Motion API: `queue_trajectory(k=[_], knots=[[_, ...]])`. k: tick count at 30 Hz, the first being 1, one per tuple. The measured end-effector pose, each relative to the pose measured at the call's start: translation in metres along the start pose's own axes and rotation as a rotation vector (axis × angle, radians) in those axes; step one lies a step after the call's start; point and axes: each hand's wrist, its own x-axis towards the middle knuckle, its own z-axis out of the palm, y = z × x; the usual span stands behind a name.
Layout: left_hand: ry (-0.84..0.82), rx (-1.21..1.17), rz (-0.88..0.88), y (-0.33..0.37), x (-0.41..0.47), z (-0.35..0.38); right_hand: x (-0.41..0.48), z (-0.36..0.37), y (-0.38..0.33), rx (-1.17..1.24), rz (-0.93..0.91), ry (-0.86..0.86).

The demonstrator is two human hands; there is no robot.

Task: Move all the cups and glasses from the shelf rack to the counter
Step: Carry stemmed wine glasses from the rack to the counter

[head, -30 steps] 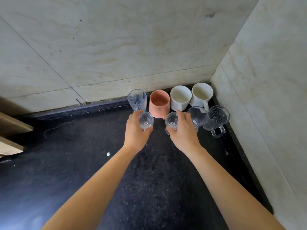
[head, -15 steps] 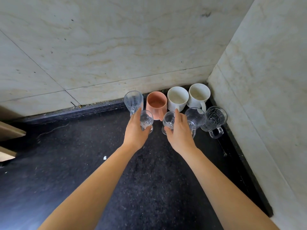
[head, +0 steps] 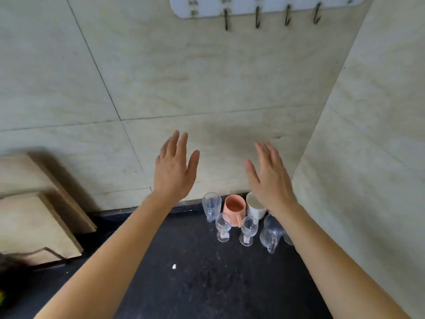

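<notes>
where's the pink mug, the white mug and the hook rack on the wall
pink mug [head: 235, 205], head view, on the inside seen through its mouth
white mug [head: 255, 212], head view, on its outer side wall
hook rack [head: 241, 10], head view, on the white backplate between two hooks

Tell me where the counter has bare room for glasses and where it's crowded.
Free: the black counter between the wooden boards and the ribbed glass, and the stretch in front of the two stemmed glasses. Crowded: the right corner, around the pink mug and white mug.
</notes>
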Motion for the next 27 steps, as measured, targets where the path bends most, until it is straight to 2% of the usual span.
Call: queue_trajectory(k=[4,7,11,16,20,27], knots=[[0.216,0.198,0.061,0.006,0.003,-0.087,0.021,-0.043,-0.051,0.017,-0.210,0.239],[0.273,0.306,0.012,0.002,-0.026,-0.134,0.018,-0.049,-0.083,0.043,-0.341,0.280],[0.308,0.393,-0.153,-0.010,-0.098,-0.171,-0.005,-0.029,-0.121,0.085,-0.467,0.166],[0.278,0.574,-0.427,-0.023,-0.218,-0.212,-0.059,0.022,-0.178,0.260,-0.644,-0.012],[0.335,0.719,-0.668,-0.017,-0.329,-0.269,-0.135,0.052,-0.259,0.431,-0.803,-0.210],[0.539,0.909,-0.950,0.021,-0.520,-0.399,-0.305,0.042,-0.427,0.688,-1.131,-0.366]])
